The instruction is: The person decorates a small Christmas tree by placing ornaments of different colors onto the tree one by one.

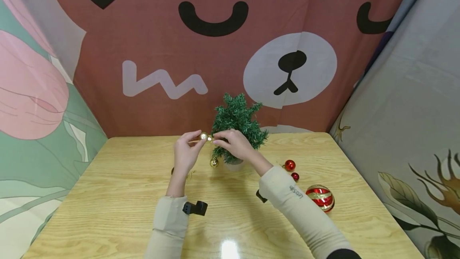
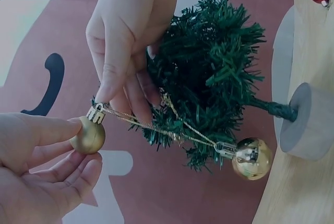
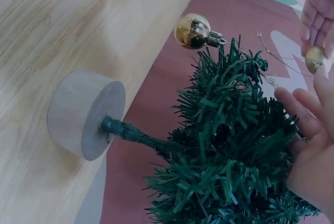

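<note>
Bauble (image 2: 87, 136), gold, in the air left of the tree (image 1: 237, 125), above the table (image 1: 108, 195). Cap points right, toward the tree, string running on to a branch. Left hand (image 1: 186, 152) pinches the ball; right hand (image 1: 232, 142) pinches its cap.

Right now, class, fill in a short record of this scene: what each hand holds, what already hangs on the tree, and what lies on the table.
left hand: holds a gold bauble in its fingertips
right hand: pinches the bauble's cap, gold string trailing to the tree
tree: small, green, upright on a round base
hanging: second gold bauble on a low branch
table: two small red baubles, one large red-and-gold striped ball
</note>
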Action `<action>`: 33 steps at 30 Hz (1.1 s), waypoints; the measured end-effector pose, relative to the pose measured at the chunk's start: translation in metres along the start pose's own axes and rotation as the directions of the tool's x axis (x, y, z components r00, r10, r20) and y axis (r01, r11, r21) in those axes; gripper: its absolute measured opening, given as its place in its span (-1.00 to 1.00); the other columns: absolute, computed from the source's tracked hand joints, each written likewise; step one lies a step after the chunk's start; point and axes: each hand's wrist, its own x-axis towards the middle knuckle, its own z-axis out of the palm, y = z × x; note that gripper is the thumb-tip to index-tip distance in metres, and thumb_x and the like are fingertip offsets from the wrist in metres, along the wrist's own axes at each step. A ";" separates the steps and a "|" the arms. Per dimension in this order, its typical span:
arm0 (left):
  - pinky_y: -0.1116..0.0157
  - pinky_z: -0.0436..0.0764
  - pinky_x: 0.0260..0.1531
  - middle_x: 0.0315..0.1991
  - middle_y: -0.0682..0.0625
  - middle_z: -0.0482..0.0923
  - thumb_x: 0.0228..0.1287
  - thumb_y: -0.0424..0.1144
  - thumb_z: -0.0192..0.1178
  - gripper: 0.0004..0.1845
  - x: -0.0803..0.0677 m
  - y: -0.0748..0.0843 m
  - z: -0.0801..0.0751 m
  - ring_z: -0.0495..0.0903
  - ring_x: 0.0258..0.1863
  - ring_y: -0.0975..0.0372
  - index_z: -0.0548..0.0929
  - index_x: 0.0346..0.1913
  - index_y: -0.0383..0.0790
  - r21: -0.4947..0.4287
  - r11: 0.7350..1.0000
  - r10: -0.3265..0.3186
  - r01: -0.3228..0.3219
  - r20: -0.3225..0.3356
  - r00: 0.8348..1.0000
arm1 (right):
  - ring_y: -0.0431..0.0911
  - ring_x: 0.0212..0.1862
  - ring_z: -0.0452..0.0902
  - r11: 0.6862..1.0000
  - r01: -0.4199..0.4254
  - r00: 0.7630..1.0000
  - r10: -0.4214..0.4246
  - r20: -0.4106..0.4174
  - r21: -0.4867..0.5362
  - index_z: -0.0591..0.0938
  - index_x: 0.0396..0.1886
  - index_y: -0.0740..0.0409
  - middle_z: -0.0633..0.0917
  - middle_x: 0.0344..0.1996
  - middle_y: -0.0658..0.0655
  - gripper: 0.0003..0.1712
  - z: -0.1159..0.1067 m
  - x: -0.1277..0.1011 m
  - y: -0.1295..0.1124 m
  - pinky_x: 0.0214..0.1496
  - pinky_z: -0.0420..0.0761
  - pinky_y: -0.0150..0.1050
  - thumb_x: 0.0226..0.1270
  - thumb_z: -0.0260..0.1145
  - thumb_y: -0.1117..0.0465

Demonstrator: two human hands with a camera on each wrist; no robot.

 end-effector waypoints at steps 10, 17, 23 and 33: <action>0.12 0.55 -0.23 -0.21 -0.29 0.55 0.02 -0.48 0.26 -0.70 0.001 0.003 0.004 0.56 -0.24 -0.03 0.58 -0.12 -0.51 -0.062 0.998 -0.022 0.024 0.041 0.999 | -0.13 -0.17 0.54 0.991 -0.029 0.998 0.022 0.062 0.129 0.51 0.07 0.25 0.63 -0.17 0.14 -0.59 -0.003 0.004 -0.002 -0.17 0.52 -0.32 0.26 0.17 0.17; 0.17 0.56 -0.25 -0.21 -0.29 0.54 0.02 -0.49 0.26 -0.69 0.001 0.004 0.004 0.55 -0.23 -0.02 0.57 -0.12 -0.52 -0.061 0.998 -0.027 0.029 0.045 0.999 | -0.12 -0.24 0.56 0.971 -0.030 1.000 0.027 0.015 0.236 0.55 -0.01 0.28 0.66 -0.30 0.15 -0.63 -0.003 0.005 0.000 -0.20 0.54 -0.31 0.18 0.24 0.25; 0.19 0.57 -0.26 -0.22 -0.32 0.54 -0.01 -0.52 0.27 -0.69 0.001 0.003 0.003 0.56 -0.24 -0.05 0.57 -0.14 -0.56 -0.080 0.997 -0.022 0.024 0.022 0.999 | -0.17 -0.31 0.56 0.963 -0.044 0.999 0.045 0.006 0.264 0.57 -0.06 0.26 0.67 -0.38 0.08 -0.68 -0.001 0.005 0.001 -0.25 0.54 -0.33 0.17 0.26 0.30; 0.29 0.57 -0.30 -0.22 -0.35 0.54 -0.03 -0.53 0.27 -0.71 0.002 -0.002 -0.004 0.54 -0.23 -0.12 0.58 -0.16 -0.55 -0.078 0.996 -0.052 0.051 -0.008 0.999 | -0.12 -0.37 0.57 0.971 -0.001 1.000 0.007 -0.026 0.239 0.54 -0.28 0.32 0.66 -0.44 0.10 -0.84 -0.004 0.003 0.003 -0.33 0.53 -0.36 0.18 0.25 0.31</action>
